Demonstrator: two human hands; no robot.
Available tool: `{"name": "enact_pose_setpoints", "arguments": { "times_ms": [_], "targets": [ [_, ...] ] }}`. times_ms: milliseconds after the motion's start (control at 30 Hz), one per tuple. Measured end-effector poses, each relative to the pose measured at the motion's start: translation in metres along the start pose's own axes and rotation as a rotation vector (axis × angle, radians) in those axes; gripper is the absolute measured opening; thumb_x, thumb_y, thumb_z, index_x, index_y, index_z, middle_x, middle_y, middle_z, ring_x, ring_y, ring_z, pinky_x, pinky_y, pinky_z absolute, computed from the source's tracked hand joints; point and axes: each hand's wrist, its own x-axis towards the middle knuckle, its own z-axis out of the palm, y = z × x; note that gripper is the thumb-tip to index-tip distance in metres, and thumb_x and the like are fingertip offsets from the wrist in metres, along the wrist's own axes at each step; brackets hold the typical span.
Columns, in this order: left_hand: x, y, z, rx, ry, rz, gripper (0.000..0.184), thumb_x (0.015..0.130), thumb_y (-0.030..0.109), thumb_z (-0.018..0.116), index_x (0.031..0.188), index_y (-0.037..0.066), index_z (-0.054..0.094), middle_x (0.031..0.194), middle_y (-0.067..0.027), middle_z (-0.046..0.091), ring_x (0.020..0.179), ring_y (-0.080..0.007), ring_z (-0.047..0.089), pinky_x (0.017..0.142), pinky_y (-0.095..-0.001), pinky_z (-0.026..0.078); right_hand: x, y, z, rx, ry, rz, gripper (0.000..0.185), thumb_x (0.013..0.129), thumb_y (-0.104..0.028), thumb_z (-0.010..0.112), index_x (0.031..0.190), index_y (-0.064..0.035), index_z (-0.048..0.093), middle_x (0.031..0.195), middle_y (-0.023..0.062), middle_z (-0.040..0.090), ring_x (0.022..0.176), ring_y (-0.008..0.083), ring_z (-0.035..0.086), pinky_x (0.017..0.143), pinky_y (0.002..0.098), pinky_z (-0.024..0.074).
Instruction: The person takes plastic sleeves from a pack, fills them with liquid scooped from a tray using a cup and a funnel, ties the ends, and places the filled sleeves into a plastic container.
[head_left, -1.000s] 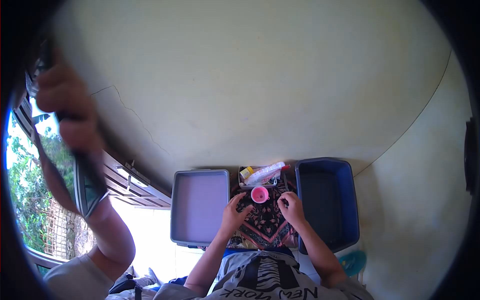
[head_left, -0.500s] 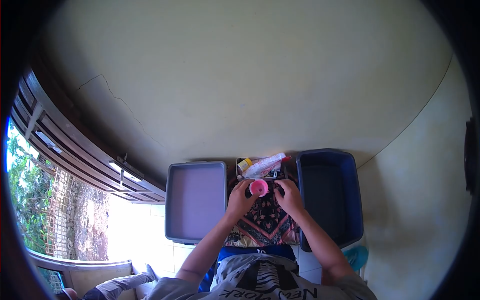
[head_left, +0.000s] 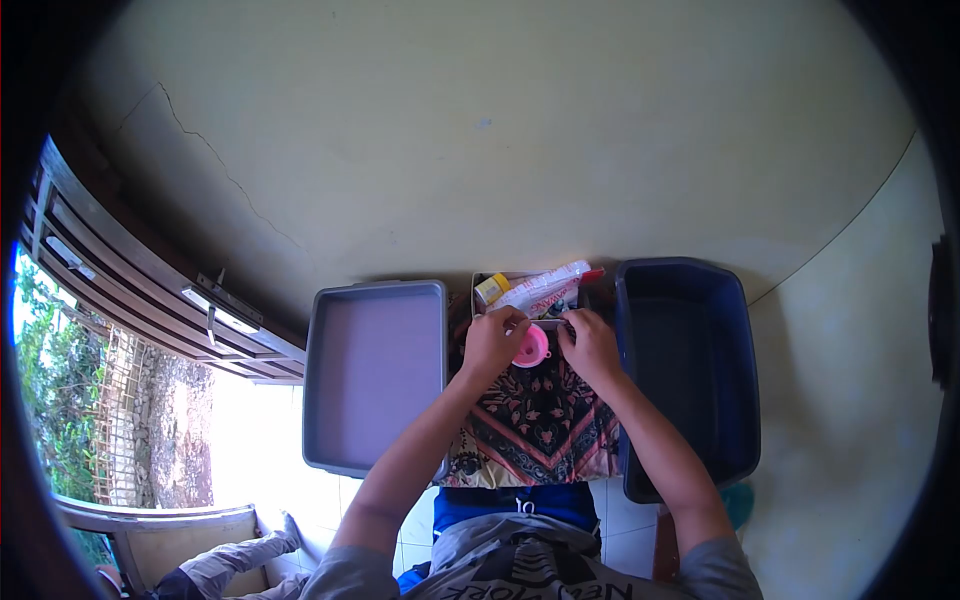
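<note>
In the head view, I locate the round pink plastic funnel (head_left: 533, 347) over the black floral-patterned cloth (head_left: 545, 405), between both hands and just before the open rectangular box (head_left: 550, 321). The left hand (head_left: 490, 347) overlaps the funnel's rim, fingers curled; I cannot tell whether it grips. The right hand (head_left: 592, 347) curls beside the funnel; I cannot confirm its grasp.

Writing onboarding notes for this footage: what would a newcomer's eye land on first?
Probably the bright pink cup-like piece, between the left hand and right hand, against the dark patterned cloth. Next, the two big containers flanking the cloth: a grey tray on the left, a deeper dark blue bin on the right.
</note>
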Motion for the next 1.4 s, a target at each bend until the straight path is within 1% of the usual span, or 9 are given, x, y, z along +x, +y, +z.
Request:
{"name": "enact_pose_setpoints", "arguments": {
  "times_ms": [100, 267, 400, 567, 800, 967, 1200, 1300, 1400],
  "targets": [
    [0.016, -0.012, 0.014, 0.027, 0.023, 0.028, 0.019, 0.079, 0.017, 0.069, 0.092, 0.003, 0.069, 0.083, -0.0132, 0.07, 0.077, -0.0279, 0.069, 0.072, -0.0373, 0.054, 0.012, 0.016, 0.016, -0.039, 0.041, -0.045, 0.013, 0.078, -0.007, 0.062, 0.09, -0.0014, 0.061, 0.084, 0.0146, 0.062, 0.08, 0.034, 0.061, 0.071, 0.0428, 0.0508],
    [0.045, -0.032, 0.038, 0.046, 0.12, 0.149, 0.03, 0.078, 0.019, 0.071, 0.104, 0.004, 0.065, 0.094, -0.0165, 0.068, 0.089, -0.0325, 0.066, 0.079, -0.0407, 0.052, 0.039, 0.035, 0.035, -0.132, 0.149, -0.206, 0.012, 0.077, -0.004, 0.062, 0.089, -0.0009, 0.062, 0.086, 0.0149, 0.061, 0.09, 0.0329, 0.059, 0.075, 0.0425, 0.0507],
    [0.064, -0.043, 0.054, 0.07, 0.095, 0.151, 0.031, 0.078, 0.021, 0.07, 0.103, 0.004, 0.065, 0.093, -0.0179, 0.068, 0.089, -0.0344, 0.065, 0.08, -0.0414, 0.051, 0.062, 0.051, 0.043, -0.149, 0.18, -0.258, 0.009, 0.078, -0.005, 0.061, 0.086, -0.0001, 0.061, 0.085, 0.0152, 0.061, 0.088, 0.0324, 0.061, 0.076, 0.0423, 0.0508],
    [0.079, -0.052, 0.062, 0.131, 0.058, 0.052, 0.029, 0.079, 0.019, 0.068, 0.104, 0.005, 0.067, 0.091, -0.0179, 0.07, 0.086, -0.032, 0.067, 0.08, -0.0406, 0.052, 0.08, 0.071, 0.059, -0.358, 0.004, -0.135, 0.007, 0.08, -0.007, 0.057, 0.081, -0.0019, 0.061, 0.083, 0.0142, 0.063, 0.076, 0.0331, 0.065, 0.075, 0.0412, 0.0511],
    [0.08, -0.071, 0.076, 0.228, 0.066, 0.057, 0.027, 0.073, 0.012, 0.068, 0.1, 0.007, 0.068, 0.096, -0.0181, 0.068, 0.091, -0.0341, 0.065, 0.083, -0.0429, 0.052, 0.079, 0.074, 0.066, -0.561, -0.206, -0.175, 0.013, 0.077, -0.002, 0.056, 0.085, -0.0061, 0.065, 0.089, 0.0124, 0.065, 0.08, 0.0315, 0.066, 0.074, 0.0448, 0.0494],
    [0.082, -0.082, 0.087, 0.237, 0.159, 0.125, 0.023, 0.073, 0.013, 0.069, 0.096, 0.006, 0.068, 0.095, -0.0194, 0.066, 0.091, -0.0361, 0.064, 0.083, -0.044, 0.051, 0.082, 0.073, 0.076, -0.656, -0.228, -0.16, 0.013, 0.082, -0.011, 0.057, 0.086, -0.0104, 0.07, 0.086, 0.008, 0.068, 0.085, 0.0264, 0.066, 0.085, 0.0451, 0.04],
    [0.078, -0.081, 0.089, 0.223, 0.24, 0.127, 0.017, 0.077, 0.016, 0.067, 0.091, 0.005, 0.069, 0.091, -0.0201, 0.066, 0.088, -0.0363, 0.064, 0.08, -0.0441, 0.051, 0.082, 0.079, 0.081, -0.707, -0.124, -0.25, 0.015, 0.081, -0.013, 0.057, 0.081, -0.0107, 0.072, 0.082, 0.0061, 0.069, 0.101, 0.0232, 0.058, 0.09, 0.0451, 0.0365],
    [0.075, -0.069, 0.09, 0.166, 0.219, 0.004, 0.017, 0.08, 0.019, 0.065, 0.089, 0.005, 0.069, 0.084, -0.0187, 0.068, 0.082, -0.0347, 0.066, 0.076, -0.0439, 0.052, 0.081, 0.08, 0.079, -0.761, -0.049, -0.351, 0.016, 0.082, -0.014, 0.057, 0.083, -0.0095, 0.072, 0.084, 0.0061, 0.068, 0.104, 0.0234, 0.056, 0.098, 0.0502, 0.0337],
    [0.073, -0.064, 0.09, 0.199, 0.282, 0.018, 0.018, 0.082, 0.022, 0.063, 0.087, 0.006, 0.07, 0.078, -0.017, 0.069, 0.078, -0.0335, 0.067, 0.073, -0.0436, 0.053, 0.081, 0.078, 0.075, -0.811, 0.025, -0.428, 0.015, 0.082, -0.015, 0.056, 0.085, -0.0087, 0.07, 0.086, 0.0062, 0.067, 0.103, 0.0235, 0.057, 0.107, 0.0551, 0.0271]
  ]
}}
